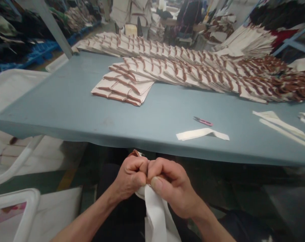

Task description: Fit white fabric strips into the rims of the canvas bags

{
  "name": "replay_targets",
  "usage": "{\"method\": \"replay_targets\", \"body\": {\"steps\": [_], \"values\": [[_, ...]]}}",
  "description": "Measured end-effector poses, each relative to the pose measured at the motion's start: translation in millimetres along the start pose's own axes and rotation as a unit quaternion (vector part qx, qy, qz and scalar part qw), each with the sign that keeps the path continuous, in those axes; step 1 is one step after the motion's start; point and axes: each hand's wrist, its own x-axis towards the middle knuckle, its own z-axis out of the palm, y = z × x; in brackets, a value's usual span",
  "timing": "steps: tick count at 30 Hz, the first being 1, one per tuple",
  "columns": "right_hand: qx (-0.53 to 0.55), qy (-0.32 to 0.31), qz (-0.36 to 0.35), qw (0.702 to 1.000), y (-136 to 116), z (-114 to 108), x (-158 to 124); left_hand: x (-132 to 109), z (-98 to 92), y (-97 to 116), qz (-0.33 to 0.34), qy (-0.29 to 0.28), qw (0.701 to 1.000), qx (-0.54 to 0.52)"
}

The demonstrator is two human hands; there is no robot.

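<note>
Just in front of the table's near edge, my left hand (pixel 132 174) and my right hand (pixel 171 185) are side by side, fingers closed on one piece of cloth. This off-white fabric piece (pixel 156 215) has a brown edging, part of which shows between the thumbs and above my left hand. The white part hangs down below my hands over my lap. Most of the pinched edge is hidden by my fingers. On the table beyond lie pink-handled thread snips (pixel 203 121) and a cream fabric strip (pixel 203 134), both apart from my hands.
Overlapping stacks of off-white pieces with brown edging (pixel 167 69) run across the blue-green table (pixel 66 111). More cream strips (pixel 283 126) lie at the right. White plastic bins (pixel 31 201) stand at the left. A metal post (pixel 53 27) rises at the far left corner.
</note>
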Motion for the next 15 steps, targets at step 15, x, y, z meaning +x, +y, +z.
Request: {"method": "replay_targets", "body": {"steps": [15], "values": [[-0.374,-0.063,-0.054,0.924,-23,-28,6,3,-0.9,77,0.002,-0.057,0.890,0.453]]}}
